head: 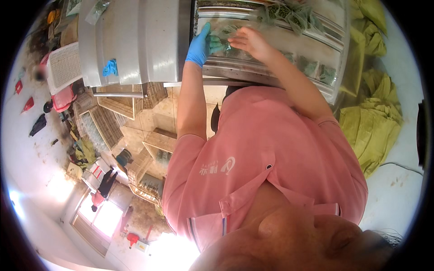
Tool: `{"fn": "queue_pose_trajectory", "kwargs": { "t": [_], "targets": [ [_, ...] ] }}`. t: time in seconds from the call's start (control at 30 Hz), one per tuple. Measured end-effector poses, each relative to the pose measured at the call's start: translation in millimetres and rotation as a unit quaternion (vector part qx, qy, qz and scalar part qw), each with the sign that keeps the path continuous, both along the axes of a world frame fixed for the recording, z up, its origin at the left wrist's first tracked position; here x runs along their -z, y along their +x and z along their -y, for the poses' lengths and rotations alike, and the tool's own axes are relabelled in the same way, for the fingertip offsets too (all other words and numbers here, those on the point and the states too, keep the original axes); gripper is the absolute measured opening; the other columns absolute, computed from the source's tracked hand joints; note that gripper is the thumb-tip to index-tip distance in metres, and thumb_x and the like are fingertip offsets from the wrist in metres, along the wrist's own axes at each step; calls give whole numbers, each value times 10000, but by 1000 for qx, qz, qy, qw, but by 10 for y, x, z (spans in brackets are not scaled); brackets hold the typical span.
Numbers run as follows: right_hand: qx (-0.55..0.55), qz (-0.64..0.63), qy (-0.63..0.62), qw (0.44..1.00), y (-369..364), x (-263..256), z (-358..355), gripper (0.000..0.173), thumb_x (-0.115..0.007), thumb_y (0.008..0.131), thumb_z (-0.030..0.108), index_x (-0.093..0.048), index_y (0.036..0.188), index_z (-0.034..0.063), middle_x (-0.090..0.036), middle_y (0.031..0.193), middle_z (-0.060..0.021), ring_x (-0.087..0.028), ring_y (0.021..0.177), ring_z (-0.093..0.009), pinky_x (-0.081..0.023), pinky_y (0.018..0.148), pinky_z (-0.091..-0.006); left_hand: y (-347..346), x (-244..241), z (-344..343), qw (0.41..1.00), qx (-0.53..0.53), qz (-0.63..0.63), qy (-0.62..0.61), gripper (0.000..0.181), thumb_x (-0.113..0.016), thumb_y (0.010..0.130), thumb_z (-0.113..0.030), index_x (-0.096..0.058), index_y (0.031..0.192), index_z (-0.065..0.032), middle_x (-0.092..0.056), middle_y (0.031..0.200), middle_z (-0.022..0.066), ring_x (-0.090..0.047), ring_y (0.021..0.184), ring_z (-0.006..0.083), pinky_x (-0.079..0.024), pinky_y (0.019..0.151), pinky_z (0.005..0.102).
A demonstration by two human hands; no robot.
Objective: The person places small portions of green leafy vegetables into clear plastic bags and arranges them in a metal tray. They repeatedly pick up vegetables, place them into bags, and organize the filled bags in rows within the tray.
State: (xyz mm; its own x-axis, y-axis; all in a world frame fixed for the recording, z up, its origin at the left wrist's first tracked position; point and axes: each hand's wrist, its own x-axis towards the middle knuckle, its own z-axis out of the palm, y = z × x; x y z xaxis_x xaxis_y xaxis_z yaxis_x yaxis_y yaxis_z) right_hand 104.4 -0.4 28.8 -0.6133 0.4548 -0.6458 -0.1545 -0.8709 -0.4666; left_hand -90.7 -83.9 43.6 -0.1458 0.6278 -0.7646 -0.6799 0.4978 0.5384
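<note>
My left hand [202, 46], in a blue glove, is at the left side of the open white bed [268, 38] of what looks like a chamber vacuum sealer. Its fingers overlap a clear plastic bag [228, 31] with green contents; whether they grip it is unclear. My bare right hand [253, 41] hovers at or just over the same bag, fingers extended and slightly apart. Along the near sealing bar, several clear bags of green contents [310, 67] lie in a row. More bags with green pieces [280, 13] sit across the far bar.
Left of the bed is a stainless steel lid [132, 37], with a crumpled blue glove [110, 67] and a clear bag [97, 11] on it. Yellow-green sacks [369, 132] stand at the right. A white basket [64, 67], plastic crates [105, 125] and a person [101, 191] are at the left.
</note>
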Motion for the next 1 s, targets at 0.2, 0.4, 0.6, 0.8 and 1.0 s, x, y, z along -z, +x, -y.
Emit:
{"fn": "queue_pose_trajectory", "kwargs": {
  "t": [0.2, 0.4, 0.6, 0.8, 1.0],
  "targets": [
    [-141, 54, 112, 982, 217, -231, 24, 248, -521, 937, 201, -535, 1046, -22, -616, 1106, -144, -671, 956, -269, -588, 786, -364, -61, 130, 217, 988, 75, -116, 76, 386, -744, 834, -128, -617, 1190, -47, -659, 1064, 98, -657, 921, 195, -563, 793, 360],
    [-371, 223, 530, 729, -102, 63, 245, 228, -598, 862, 214, -666, 873, -4, -687, 847, -165, -692, 795, -320, -563, 687, -432, -284, 643, 448, 840, 147, -518, 67, 324, -780, 729, -106, -703, 1042, -74, -717, 903, 90, -662, 735, 172, -538, 705, 312],
    [-391, 312, 687, 527, -249, 205, 426, 263, -712, 798, 294, -686, 826, 34, -687, 799, -172, -676, 787, -368, -544, 688, -463, -75, 605, 414, 678, 169, -715, -7, 290, -687, 789, -144, -680, 1077, -110, -692, 1011, 157, -673, 894, 352, -541, 781, 444],
    [-359, 297, 700, 541, -115, 128, 504, 222, -704, 794, 260, -641, 870, 61, -680, 801, -123, -668, 768, -352, -538, 678, -464, -55, 633, 532, 641, 214, -736, -39, 364, -573, 837, -89, -629, 1197, -88, -652, 1109, 201, -641, 964, 385, -518, 849, 450],
    [-324, 221, 752, 530, 237, 196, 644, 200, -692, 791, 204, -619, 919, 69, -637, 925, -100, -652, 879, -308, -545, 710, -452, -45, 688, 678, 589, 225, -776, -27, 269, -551, 848, -59, -636, 1102, -82, -656, 994, 166, -655, 905, 362, -541, 785, 463]
  ]
}}
